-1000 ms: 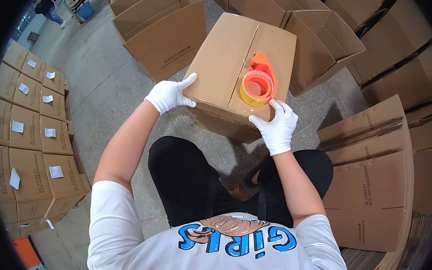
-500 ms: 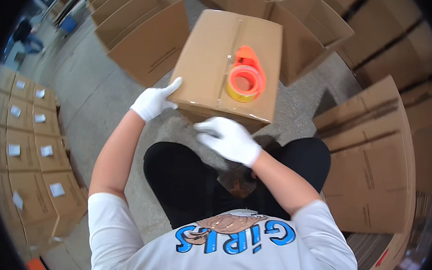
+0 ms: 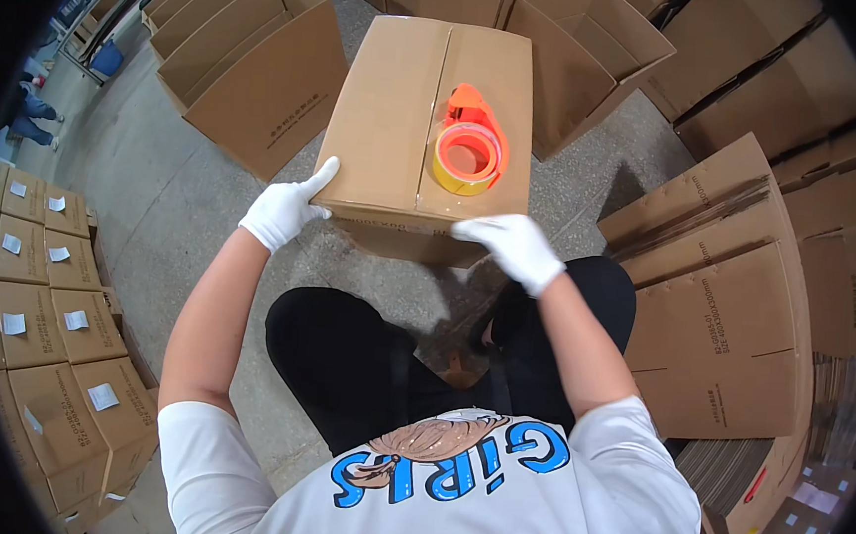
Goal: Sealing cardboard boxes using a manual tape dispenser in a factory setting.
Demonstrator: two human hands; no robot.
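A closed cardboard box point(image 3: 384, 115) stands in front of my knees, with clear tape along its top seam. On its top, right of the seam, lies an orange tape dispenser point(image 3: 474, 107) with a yellow-edged roll of tape point(image 3: 460, 183). My left hand point(image 3: 286, 209), in a white glove, grips the box's near left corner, thumb on top and fingers down the side. My right hand point(image 3: 518, 252), gloved too, has its fingers stretched out against the near top edge, toward the right corner. Its fingertips are partly hidden from view.
Open-topped cardboard boxes point(image 3: 262, 87) stand at the far left, and another open box point(image 3: 571, 69) is behind to the right. Closed boxes with white labels point(image 3: 69, 361) are stacked at left. Flattened cardboard point(image 3: 721, 337) leans at right. A person point(image 3: 34, 115) is far left.
My right hand has moved right along the box's near side and up to its edge. My left hand stays at the left corner. The dispenser has not moved on the box.
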